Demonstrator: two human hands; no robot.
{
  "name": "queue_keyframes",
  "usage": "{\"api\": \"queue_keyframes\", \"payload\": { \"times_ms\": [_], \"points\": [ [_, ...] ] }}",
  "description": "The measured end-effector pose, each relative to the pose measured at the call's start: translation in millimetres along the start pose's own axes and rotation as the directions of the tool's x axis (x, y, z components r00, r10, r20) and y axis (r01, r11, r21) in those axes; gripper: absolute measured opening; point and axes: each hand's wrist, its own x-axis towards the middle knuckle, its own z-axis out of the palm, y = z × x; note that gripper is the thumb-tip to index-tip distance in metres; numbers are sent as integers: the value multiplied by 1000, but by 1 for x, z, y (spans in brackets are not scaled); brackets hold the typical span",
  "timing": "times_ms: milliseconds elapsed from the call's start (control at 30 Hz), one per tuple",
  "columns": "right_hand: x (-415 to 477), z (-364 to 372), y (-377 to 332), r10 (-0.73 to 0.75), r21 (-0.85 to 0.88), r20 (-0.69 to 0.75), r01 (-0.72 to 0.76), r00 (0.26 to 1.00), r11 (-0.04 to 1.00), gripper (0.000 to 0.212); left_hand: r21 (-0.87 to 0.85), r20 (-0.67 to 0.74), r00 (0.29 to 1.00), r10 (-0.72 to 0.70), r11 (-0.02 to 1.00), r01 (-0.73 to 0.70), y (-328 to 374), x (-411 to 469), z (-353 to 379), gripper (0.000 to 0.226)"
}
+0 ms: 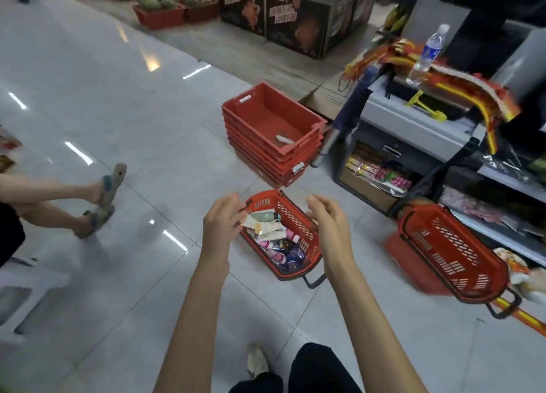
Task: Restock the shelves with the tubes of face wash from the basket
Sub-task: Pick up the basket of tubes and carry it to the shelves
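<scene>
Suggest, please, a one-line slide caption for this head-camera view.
Left hand and right hand hover open over the red basket of face wash tubes on the shop floor.

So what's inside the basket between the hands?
Piled tubes lie in the basket: white, pink and blue. The left hand covers one edge; lower layers are hidden.

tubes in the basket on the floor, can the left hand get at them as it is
Probably yes. The left hand hovers open at the edge of the basket, the tubes lie uncovered in a loose pile, and nothing sits between hand and tubes.
</scene>
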Motion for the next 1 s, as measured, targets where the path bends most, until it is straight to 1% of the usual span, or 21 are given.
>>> {"api": "queue_keyframes", "payload": {
  "times_ms": [67, 200, 333, 467, 500, 567, 633, 667, 700, 767, 900, 1000],
  "points": [
    [14, 7, 0, 11, 0, -46, -11, 999, 1000, 29, 37, 39, 999, -20, 999, 19, 6, 28, 1, 26],
    [49, 14, 7, 36, 8, -158, -35, 987, 999, 28, 140, 123, 990, -71, 989, 54, 11, 86, 13, 25],
    [97, 18, 29, 88, 4, -205, -89, 975, 996, 29, 234, 199, 975, -100, 971, 52, 10, 144, 32, 22],
    [151, 21, 63, 160, -21, -224, -169, 961, 985, 28, 348, 224, 963, -151, 935, 65, 4, 204, 53, 48],
    [163, 22, 73, 183, -30, -233, -195, 955, 980, 30, 383, 227, 959, -171, 921, 74, 0, 220, 57, 52],
    [187, 23, 95, 217, -34, -250, -233, 943, 972, 37, 451, 249, 946, -208, 889, 77, -12, 251, 62, 50],
    [208, 24, 120, 254, -57, -293, -282, 922, 958, 40, 517, 272, 931, -242, 853, 71, -31, 285, 66, 36],
    [216, 24, 132, 275, -65, -305, -308, 912, 949, 38, 546, 283, 925, -256, 836, 64, -42, 302, 67, 27],
    [223, 22, 146, 302, -67, -318, -339, 899, 938, 35, 574, 290, 918, -272, 817, 61, -55, 320, 68, 24],
    [235, 16, 176, 361, -67, -369, -412, 856, 909, 32, 641, 292, 904, -313, 765, 58, -86, 357, 69, 28],
    [257, 2, 249, 464, -44, -462, -542, 756, 839, 33, 777, 280, 871, -403, 628, 41, -159, 429, 74, 22],
    [274, -3, 307, 506, -47, -511, -611, 694, 790, 35, 868, 270, 848, -456, 497, -9, -218, 478, 79, 38]
  ]
}}
